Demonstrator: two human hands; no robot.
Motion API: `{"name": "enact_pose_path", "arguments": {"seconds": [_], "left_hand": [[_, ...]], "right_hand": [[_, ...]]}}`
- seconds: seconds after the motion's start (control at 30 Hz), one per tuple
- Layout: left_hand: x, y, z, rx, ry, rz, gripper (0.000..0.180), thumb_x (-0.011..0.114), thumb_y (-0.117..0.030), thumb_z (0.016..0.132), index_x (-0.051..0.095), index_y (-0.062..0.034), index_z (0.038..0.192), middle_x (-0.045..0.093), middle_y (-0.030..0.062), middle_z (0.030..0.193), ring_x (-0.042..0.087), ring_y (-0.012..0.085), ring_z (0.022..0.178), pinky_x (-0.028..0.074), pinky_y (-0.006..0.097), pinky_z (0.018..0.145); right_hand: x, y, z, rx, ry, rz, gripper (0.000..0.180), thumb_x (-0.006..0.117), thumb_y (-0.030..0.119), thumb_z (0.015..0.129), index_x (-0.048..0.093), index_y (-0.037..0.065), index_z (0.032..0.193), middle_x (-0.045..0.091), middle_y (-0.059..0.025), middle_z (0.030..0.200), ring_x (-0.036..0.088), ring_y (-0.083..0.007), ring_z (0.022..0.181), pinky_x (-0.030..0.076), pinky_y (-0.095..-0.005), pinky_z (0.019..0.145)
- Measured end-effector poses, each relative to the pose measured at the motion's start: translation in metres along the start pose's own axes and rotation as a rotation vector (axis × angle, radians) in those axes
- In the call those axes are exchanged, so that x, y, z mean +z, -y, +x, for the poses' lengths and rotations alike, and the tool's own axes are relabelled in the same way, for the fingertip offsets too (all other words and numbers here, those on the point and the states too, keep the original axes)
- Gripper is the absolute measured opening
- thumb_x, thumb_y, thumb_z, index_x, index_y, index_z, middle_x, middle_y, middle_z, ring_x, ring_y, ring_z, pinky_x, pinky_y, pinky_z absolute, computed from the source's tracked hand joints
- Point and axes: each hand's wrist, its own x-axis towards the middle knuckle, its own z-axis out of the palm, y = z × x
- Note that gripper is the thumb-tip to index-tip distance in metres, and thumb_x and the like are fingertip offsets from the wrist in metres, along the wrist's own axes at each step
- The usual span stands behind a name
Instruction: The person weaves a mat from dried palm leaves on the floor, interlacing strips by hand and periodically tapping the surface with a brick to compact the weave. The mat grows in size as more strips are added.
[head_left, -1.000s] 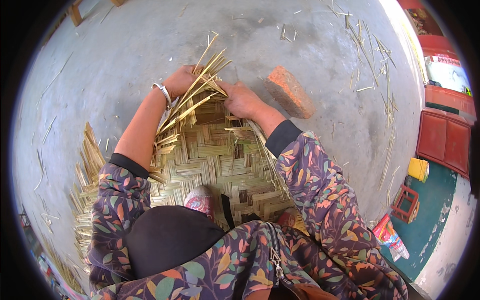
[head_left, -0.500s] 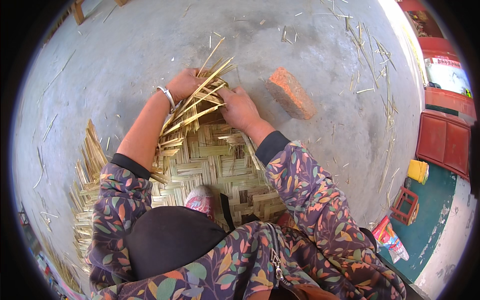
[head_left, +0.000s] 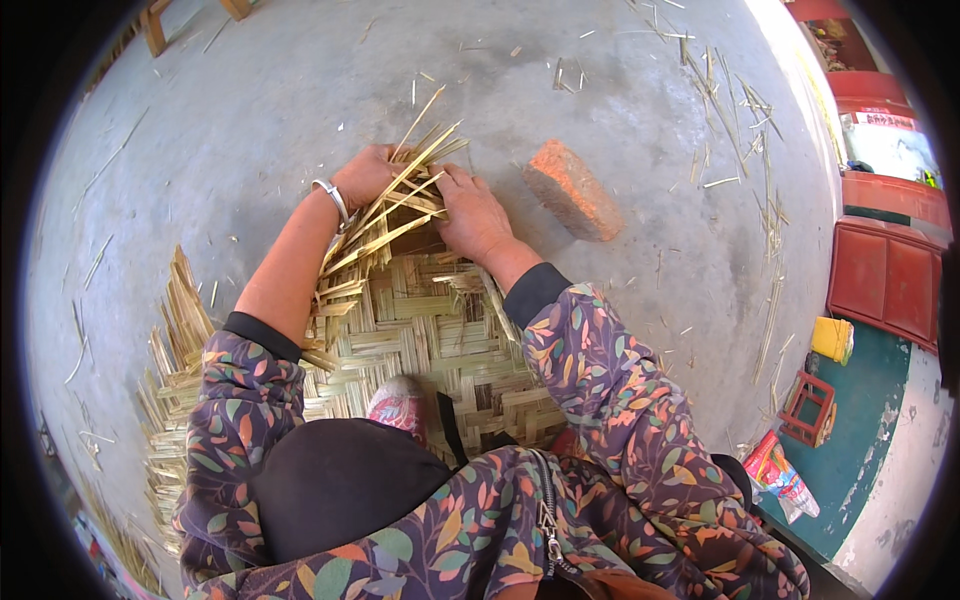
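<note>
Pale strips (head_left: 410,183) at eleven o'clock, our left hand (head_left: 368,178) gripping them, our right hand (head_left: 476,217) touching them, its grip hidden from us, woven mat (head_left: 430,320) at their six o'clock

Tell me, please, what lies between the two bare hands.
Crossing, flat, straw-yellow plant strips lie between the left hand and the right hand in the head view.

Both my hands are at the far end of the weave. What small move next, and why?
Perhaps fold the loose strips down with the right hand while the left hand steadies them: their ends stick out unevenly and cross between the hands, beyond the woven mat.
</note>
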Motion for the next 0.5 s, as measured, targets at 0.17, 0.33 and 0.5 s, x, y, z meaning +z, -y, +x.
{"name": "enact_pose_path", "arguments": {"seconds": [0.17, 0.33, 0.5], "left_hand": [[0.006, -0.007, -0.008, -0.018, 0.027, -0.162, 0.036, 0.070, -0.024, 0.092, 0.067, -0.0009, 0.121, 0.073, 0.0068, 0.103, 0.066, 0.0114, 0.088, 0.055, 0.028, 0.080], [0.016, -0.017, -0.015, -0.053, -0.007, -0.221, 0.034, 0.070, -0.026, 0.093, 0.068, -0.0010, 0.117, 0.072, 0.0052, 0.101, 0.067, 0.0107, 0.084, 0.056, 0.026, 0.074], [0.017, -0.017, -0.018, -0.082, 0.041, -0.056, 0.042, 0.071, -0.022, 0.093, 0.063, 0.0012, 0.127, 0.071, 0.0056, 0.111, 0.065, 0.0107, 0.093, 0.054, 0.027, 0.086]], "right_hand": [[0.000, -0.001, -0.007, -0.015, -0.021, -0.015, 0.060, 0.063, 0.007, 0.082, 0.049, 0.008, 0.140, 0.051, -0.0100, 0.142, 0.054, -0.0371, 0.116, 0.047, -0.0440, 0.100], [0.004, -0.001, -0.016, -0.086, -0.032, -0.141, 0.045, 0.058, 0.010, 0.085, 0.059, 0.011, 0.130, 0.056, -0.0057, 0.135, 0.056, -0.0332, 0.111, 0.049, -0.0432, 0.095], [-0.002, -0.005, -0.019, -0.107, 0.024, -0.128, 0.039, 0.057, 0.012, 0.087, 0.061, 0.010, 0.126, 0.059, -0.0059, 0.131, 0.056, -0.0332, 0.110, 0.049, -0.0435, 0.093]]}}
